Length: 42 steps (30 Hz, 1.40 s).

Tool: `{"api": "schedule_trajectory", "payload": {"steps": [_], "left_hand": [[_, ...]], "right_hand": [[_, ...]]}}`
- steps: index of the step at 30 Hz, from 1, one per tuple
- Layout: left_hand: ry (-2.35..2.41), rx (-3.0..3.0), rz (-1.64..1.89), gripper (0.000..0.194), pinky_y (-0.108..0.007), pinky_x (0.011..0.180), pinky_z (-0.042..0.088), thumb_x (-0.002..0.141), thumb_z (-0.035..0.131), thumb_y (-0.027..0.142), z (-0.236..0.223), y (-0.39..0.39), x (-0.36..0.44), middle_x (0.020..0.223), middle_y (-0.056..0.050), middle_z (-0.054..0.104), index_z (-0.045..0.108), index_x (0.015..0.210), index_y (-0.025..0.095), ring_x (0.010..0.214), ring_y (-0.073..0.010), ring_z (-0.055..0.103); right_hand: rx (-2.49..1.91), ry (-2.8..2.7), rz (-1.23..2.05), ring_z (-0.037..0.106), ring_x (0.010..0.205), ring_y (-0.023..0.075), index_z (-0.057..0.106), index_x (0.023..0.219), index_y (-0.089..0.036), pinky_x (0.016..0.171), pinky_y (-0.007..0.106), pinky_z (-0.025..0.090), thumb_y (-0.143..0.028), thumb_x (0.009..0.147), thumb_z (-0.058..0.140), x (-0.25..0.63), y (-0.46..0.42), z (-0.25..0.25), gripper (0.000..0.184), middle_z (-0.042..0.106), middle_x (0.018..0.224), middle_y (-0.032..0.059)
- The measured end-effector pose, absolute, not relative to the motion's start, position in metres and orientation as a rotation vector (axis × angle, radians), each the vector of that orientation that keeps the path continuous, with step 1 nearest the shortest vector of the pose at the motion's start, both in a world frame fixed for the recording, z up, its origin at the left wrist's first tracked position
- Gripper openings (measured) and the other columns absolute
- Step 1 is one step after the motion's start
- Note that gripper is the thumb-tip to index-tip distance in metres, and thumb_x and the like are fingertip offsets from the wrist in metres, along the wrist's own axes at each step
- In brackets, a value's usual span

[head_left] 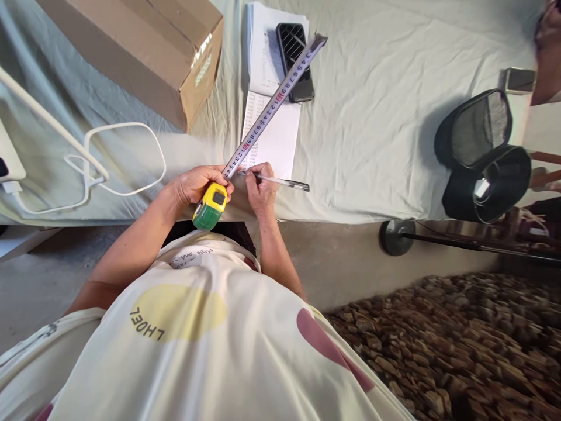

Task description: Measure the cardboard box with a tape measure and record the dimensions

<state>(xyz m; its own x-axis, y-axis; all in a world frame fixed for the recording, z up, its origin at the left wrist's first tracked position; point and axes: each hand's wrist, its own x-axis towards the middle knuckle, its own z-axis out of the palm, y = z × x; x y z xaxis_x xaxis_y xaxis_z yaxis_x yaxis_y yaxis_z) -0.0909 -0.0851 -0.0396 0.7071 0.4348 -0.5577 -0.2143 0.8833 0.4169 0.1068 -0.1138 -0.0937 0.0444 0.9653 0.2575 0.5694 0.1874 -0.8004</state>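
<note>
My left hand [197, 184] is closed around a yellow and green tape measure [210, 206] at the near edge of the cloth-covered surface. Its metal blade [274, 105] runs out diagonally up and to the right, across a white sheet of paper [276, 137] and over a black phone [294, 58]. My right hand [260, 188] grips a pen [280, 183] in a writing pinch, its tip at the lower left of the paper, close beside the blade.
A brown cardboard box [144, 52] sits at the upper left. White cables [105, 164] loop over the pale cloth [372, 117] on the left. Two black mesh items [482, 152] lie at the right. A patterned brown rug [460, 345] covers the floor at lower right.
</note>
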Motion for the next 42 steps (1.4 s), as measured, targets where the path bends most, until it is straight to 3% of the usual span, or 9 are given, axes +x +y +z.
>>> {"api": "schedule_trajectory", "payload": {"steps": [17, 23, 42], "left_hand": [[0.704, 0.343, 0.368, 0.072, -0.030, 0.054, 0.053, 0.063, 0.060, 0.010, -0.0382, -0.0857, -0.0899, 0.064, -0.004, 0.067, 0.059, 0.135, 0.008, 0.058, -0.0210, 0.064], [0.710, 0.316, 0.361, 0.071, -0.029, 0.054, 0.053, 0.063, 0.059, 0.010, -0.0362, -0.0857, -0.0900, 0.064, -0.003, 0.067, 0.060, 0.134, 0.010, 0.058, -0.0208, 0.064], [0.716, 0.334, 0.360, 0.073, -0.029, 0.055, 0.054, 0.063, 0.060, 0.010, -0.0371, -0.0852, -0.0904, 0.065, -0.003, 0.068, 0.060, 0.136, 0.011, 0.058, -0.0207, 0.065]], "right_hand": [[-1.491, -1.636, 0.616, 0.059, 0.075, 0.0179, 0.053, 0.082, -0.026, 0.084, 0.039, 0.051, -0.032, 0.095, 0.056, 0.1078, -0.1139, -0.0931, 0.014, 0.060, 0.077, -0.0017], [-1.461, -1.584, 0.561, 0.057, 0.069, 0.0175, 0.052, 0.081, -0.026, 0.073, 0.036, 0.048, -0.034, 0.096, 0.051, 0.1087, -0.1153, -0.0962, 0.017, 0.058, 0.073, -0.0019], [-1.523, -1.582, 0.581, 0.059, 0.071, 0.0178, 0.055, 0.079, -0.025, 0.089, 0.043, 0.052, -0.034, 0.095, 0.055, 0.1072, -0.1152, -0.0948, 0.018, 0.063, 0.074, -0.0013]]}}
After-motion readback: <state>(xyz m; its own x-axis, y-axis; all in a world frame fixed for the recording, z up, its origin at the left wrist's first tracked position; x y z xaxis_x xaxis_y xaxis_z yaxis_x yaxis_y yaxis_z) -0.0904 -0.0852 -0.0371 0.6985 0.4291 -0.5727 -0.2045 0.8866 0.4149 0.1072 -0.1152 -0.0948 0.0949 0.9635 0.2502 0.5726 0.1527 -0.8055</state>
